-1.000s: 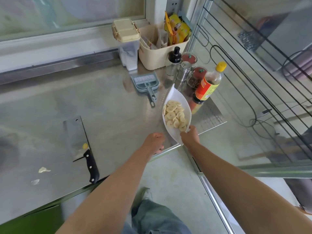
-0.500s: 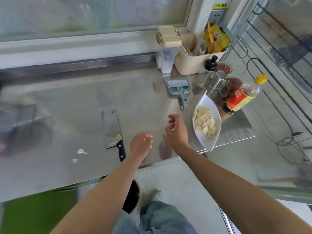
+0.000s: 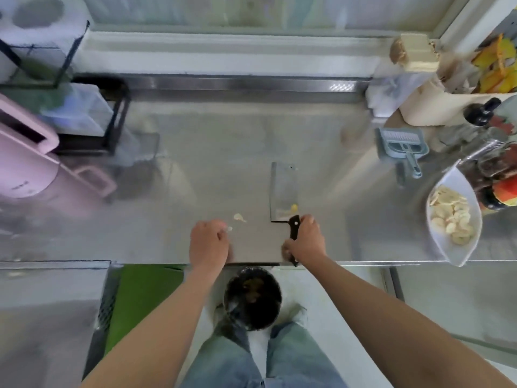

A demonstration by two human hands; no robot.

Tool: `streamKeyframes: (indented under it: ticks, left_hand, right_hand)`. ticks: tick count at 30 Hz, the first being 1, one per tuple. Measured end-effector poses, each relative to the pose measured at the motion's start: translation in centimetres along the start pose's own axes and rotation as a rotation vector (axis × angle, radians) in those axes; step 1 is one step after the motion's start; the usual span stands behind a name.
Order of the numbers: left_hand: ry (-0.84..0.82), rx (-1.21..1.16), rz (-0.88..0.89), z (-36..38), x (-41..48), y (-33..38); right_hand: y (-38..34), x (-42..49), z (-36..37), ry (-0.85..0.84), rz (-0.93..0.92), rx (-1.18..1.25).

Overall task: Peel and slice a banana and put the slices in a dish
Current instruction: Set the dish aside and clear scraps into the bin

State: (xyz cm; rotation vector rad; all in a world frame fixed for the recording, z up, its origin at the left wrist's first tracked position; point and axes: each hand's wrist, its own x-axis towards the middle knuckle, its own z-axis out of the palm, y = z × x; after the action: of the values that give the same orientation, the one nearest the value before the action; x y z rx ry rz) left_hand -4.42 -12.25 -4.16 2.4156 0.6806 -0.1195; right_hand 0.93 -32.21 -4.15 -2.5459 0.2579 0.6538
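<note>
We see the right hand (image 3: 306, 240) wrapped around the black handle of the cleaver (image 3: 283, 193), fingers curled over it. The broad blade lies flat on the steel counter (image 3: 209, 163) and points away from us. A small yellow bit sits on the blade close to the handle. The left hand (image 3: 208, 242) rests at the counter's front edge, to the left of the cleaver. Its fingers are curled under so that we see only its back, and we cannot tell whether it holds anything. Just beyond its knuckles lies a pale banana scrap (image 3: 239, 217), with a smaller crumb nearly touching the hand. The banana slices (image 3: 450, 217) are heaped in the white pointed dish (image 3: 461, 253) far to the right, well apart from both hands. The dish's near tip reaches past the counter's front edge. Dark bottles (image 3: 492, 189) stand just beside the dish, and a grey-blue dustpan (image 3: 402, 144) lies behind it. A pink appliance (image 3: 25, 163) fills the counter's left end, and a black bin (image 3: 251, 296) stands on the floor below, between the forearms.
</note>
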Motion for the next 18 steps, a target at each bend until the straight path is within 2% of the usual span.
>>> streamKeyframes:
  ticks: [5,8,10,13,18]
  left_hand:
    - [0.091,0.197,-0.024,-2.8,0.2,-4.8]
    - [0.082,0.219,-0.074,-4.0,0.3,-6.7]
    - [0.070,0.215,-0.087,-4.6,0.3,-8.0]
    - [0.063,0.202,-0.076,-5.5,0.2,-9.7]
    - [0.041,0.088,-0.019,-6.8,0.1,-12.2]
  right_hand:
    - [-1.9,-0.3,1.0,0.064,0.065,0.229]
    - [-4.6,-1.6,1.9,0.090,-0.014,0.397]
    - [-7.3,-2.8,3.3,0.030,-0.104,0.492]
    - [-11.4,-4.8,6.2,-0.110,-0.229,0.469]
    - [-15.7,-6.7,11.8,-0.279,-0.245,0.476]
